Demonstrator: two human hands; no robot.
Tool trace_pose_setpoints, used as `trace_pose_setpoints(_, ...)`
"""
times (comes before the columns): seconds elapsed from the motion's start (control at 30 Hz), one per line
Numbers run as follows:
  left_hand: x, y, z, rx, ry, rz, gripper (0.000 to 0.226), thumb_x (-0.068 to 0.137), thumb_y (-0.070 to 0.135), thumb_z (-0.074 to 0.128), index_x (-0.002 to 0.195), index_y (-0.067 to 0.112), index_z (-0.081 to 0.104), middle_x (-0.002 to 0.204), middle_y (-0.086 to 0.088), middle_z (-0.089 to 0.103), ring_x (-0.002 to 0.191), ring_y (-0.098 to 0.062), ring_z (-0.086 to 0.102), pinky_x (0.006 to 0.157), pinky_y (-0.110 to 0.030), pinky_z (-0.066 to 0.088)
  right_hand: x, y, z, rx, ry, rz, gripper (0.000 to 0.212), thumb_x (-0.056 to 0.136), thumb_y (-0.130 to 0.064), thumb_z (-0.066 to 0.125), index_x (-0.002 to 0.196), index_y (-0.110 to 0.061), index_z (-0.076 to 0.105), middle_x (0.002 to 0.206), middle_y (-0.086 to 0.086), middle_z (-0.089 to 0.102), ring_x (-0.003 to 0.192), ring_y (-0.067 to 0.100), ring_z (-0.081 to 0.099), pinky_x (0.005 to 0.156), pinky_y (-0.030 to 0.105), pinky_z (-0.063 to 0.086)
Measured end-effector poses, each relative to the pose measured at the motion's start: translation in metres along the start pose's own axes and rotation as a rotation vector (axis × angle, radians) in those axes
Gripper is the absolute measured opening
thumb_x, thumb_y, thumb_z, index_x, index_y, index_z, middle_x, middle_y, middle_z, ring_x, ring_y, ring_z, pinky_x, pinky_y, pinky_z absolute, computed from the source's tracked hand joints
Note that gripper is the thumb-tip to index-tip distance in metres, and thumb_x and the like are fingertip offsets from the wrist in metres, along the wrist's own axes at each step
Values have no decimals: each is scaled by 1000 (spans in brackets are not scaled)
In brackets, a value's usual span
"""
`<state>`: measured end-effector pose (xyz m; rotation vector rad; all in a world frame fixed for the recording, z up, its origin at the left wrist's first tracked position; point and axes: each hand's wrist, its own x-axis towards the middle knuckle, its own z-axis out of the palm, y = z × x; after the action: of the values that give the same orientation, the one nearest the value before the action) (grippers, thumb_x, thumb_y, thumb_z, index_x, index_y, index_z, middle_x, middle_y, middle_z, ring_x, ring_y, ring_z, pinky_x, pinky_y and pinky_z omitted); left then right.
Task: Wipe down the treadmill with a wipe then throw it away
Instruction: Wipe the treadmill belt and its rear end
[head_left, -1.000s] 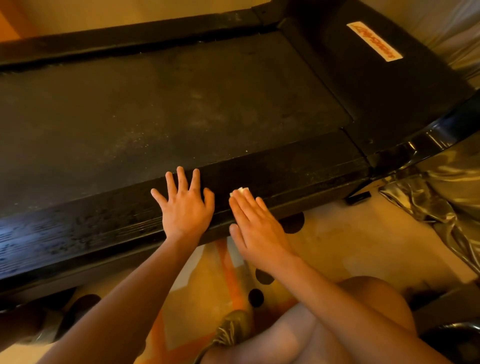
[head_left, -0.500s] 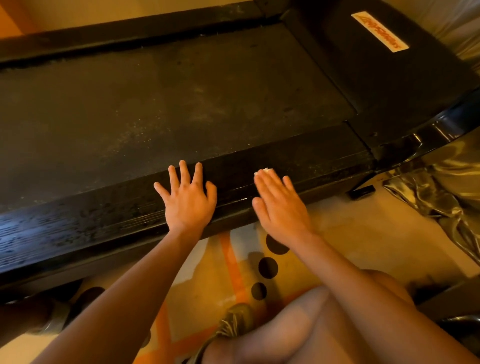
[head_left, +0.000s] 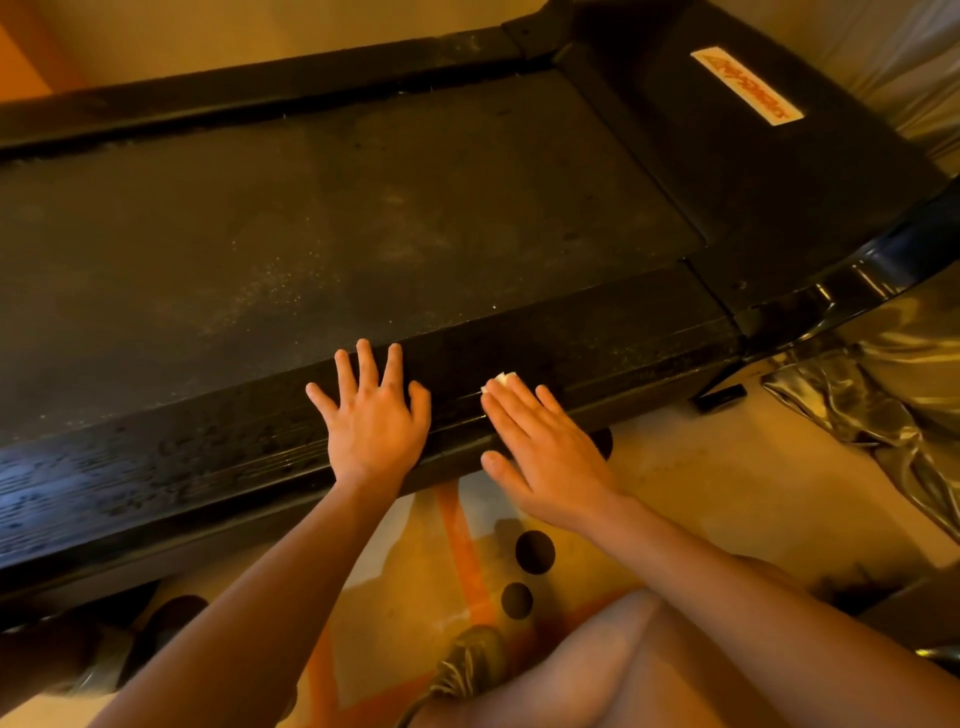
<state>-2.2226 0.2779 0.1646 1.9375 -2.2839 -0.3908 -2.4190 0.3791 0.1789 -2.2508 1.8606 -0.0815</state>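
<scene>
Head camera, looking down: a person crouches beside a dusty black treadmill (head_left: 337, 218). The left hand (head_left: 371, 421) lies flat on its near side rail (head_left: 623, 332) with fingers straight and spread, probably as a brace. The right hand (head_left: 540, 447), fingers straight and together, presses a small white folded wipe (head_left: 503, 378) onto that rail; only a corner of it shows. Below is a tan floor mat with orange stripes and black dots (head_left: 675, 493), and to the right, crinkled silver sheeting (head_left: 883, 395).

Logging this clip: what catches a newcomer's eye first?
Two hands lie flat on the treadmill's near side rail: the left hand spread, the right hand over a white wipe peeking out beyond it. Behind them the dusty belt fills the view, an orange-lettered label at top right.
</scene>
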Motion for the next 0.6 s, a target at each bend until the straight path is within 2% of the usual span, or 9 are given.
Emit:
trace_pose_setpoints(0.07,0,0,1,5,-6,-3,62,106,52,21,163,29,17,171,-9,7,157,-35,-2,120,-69,4,8,2,-7,-11,-6,-4,65,109,-54,14,164,-21,8,171,-6,-1,157,9,-12,125,32,-11)
trace_pose_setpoints(0.2,0,-1,1,7,-4,0,62,106,52,21,163,29,17,171,-9,7,157,-35,-2,120,-69,3,49,14,-22,31,17,139,60,111,-46,12,164,-19,12,172,-2,6,158,12,-4,126,36,-8)
trace_pose_setpoints(0.3,1,-1,2,11,-1,-5,62,106,52,21,163,29,18,171,-10,8,157,-35,-1,120,-70,4,66,4,-23,63,17,227,61,111,-46,10,164,-17,13,172,-1,5,158,14,-5,126,38,-9)
trace_pose_setpoints(0.47,1,-2,2,10,-3,-3,62,106,53,21,163,29,17,171,-9,7,157,-35,-2,120,-69,3,69,4,-25,49,-39,161,60,111,-46,9,164,-18,10,172,-2,3,158,13,-6,126,39,-8)
trace_pose_setpoints(0.6,1,-2,1,2,-5,2,62,106,52,21,163,28,16,171,-10,7,157,-35,-3,120,-68,2,84,25,-35,68,5,352,61,110,-44,9,164,-15,14,172,3,8,159,18,-1,127,42,-4)
